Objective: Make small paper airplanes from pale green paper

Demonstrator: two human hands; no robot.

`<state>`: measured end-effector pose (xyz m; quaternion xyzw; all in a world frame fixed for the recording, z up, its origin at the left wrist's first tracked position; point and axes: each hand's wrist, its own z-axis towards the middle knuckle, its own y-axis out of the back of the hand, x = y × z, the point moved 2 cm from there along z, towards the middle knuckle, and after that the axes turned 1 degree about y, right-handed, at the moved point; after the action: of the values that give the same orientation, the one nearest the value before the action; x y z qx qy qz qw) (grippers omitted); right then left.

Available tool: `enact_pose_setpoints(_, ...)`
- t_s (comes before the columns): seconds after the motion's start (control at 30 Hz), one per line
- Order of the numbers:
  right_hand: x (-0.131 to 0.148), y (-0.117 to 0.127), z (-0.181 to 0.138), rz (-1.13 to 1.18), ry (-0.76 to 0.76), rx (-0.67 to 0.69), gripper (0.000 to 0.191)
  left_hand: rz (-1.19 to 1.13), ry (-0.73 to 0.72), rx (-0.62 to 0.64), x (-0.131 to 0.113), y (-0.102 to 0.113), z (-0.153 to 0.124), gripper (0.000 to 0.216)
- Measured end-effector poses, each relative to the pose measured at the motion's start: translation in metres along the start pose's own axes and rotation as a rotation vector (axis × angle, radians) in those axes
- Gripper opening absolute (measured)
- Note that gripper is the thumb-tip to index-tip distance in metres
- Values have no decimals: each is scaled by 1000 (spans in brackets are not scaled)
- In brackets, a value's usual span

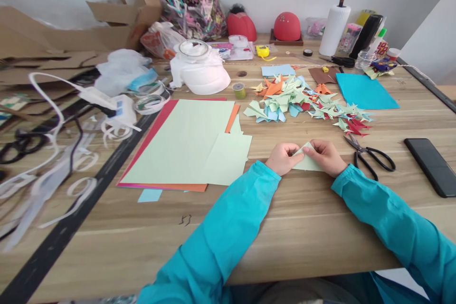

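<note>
Between my two hands is a small piece of pale green paper (309,164), folded to a point at the top. My left hand (284,158) pinches its left edge, thumb and fingers closed. On the other side my right hand (327,156) grips it with the thumb near the peak; part of the paper is hidden by the fingers. Beyond the hands lies a pile of folded paper cranes (285,97) in green, orange, blue and red. Black-handled scissors (368,154) lie just right of my right hand.
Left of my hands, pale green sheets (185,137) cover red and orange ones. A phone (432,166) rests at the right. Farther back are a blue sheet (366,91), a thread spool (239,90) and a yellow tape measure (262,51). White cables (57,123) clutter the left side.
</note>
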<state>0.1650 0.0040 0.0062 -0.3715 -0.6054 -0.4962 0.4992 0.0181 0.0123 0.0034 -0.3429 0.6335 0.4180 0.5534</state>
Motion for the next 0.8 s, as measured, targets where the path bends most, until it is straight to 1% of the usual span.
enact_pose_setpoints(0.13, 1, 0, 0, 55, -35, 0, 41, -63, 27, 7, -1, 1, -1, 26)
enact_pose_setpoints(0.3, -1, 2, 0, 135, -65, -51, 39, -147, 66, -17, 0, 3, -1, 21)
enact_pose_setpoints(0.47, -5, 6, 1, 312, -124, -145, 37, -377, 127, -79, 5, 4, 1, 20)
enact_pose_setpoints(0.57, -4, 7, 2, 351, -141, -168, 35, -450, 141, -91, 6, 5, 2, 17)
enact_pose_setpoints(0.7, -4, 8, 2, 414, -150, -220, 34, -542, 81, -132, 6, 10, 4, 14)
enact_pose_setpoints(0.8, -5, 9, 1, 409, -152, -206, 34, -578, 40, -166, 6, 12, 5, 16)
